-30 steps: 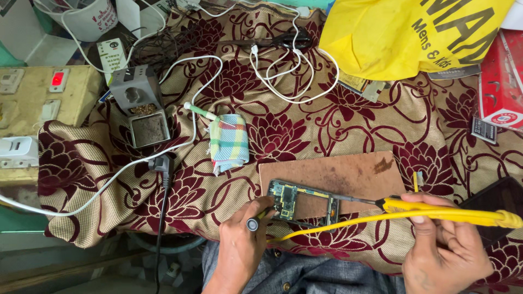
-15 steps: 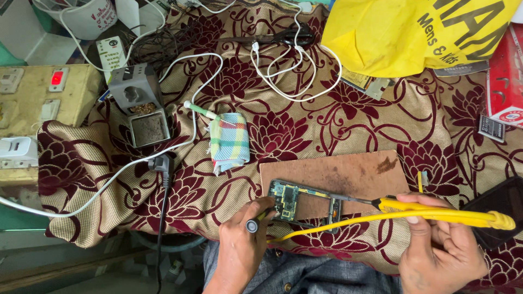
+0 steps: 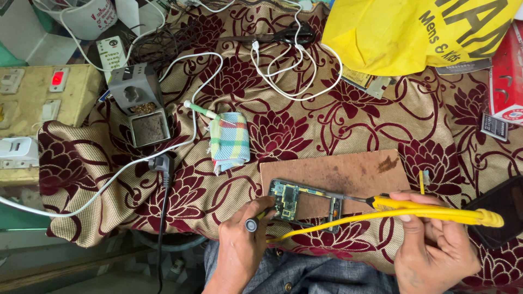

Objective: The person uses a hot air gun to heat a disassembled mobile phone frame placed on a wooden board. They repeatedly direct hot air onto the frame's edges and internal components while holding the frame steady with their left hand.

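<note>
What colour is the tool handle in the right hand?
Yellow; the tool handle in the right hand shows best in the head view.

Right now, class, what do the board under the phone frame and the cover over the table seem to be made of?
Board: probably pressed wood or hardboard, a matt brown, flat sheet with a dark scorch-like mark. Cover: woven cloth, velvety maroon flowers on beige, creased and draped over the edge. Phone frame: dark, likely metal or plastic, around a green circuit board.

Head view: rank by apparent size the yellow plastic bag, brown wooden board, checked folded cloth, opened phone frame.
1. Yellow plastic bag, cut off by the frame edge.
2. Brown wooden board.
3 and 4. Checked folded cloth and opened phone frame: look alike, unranked.
</note>
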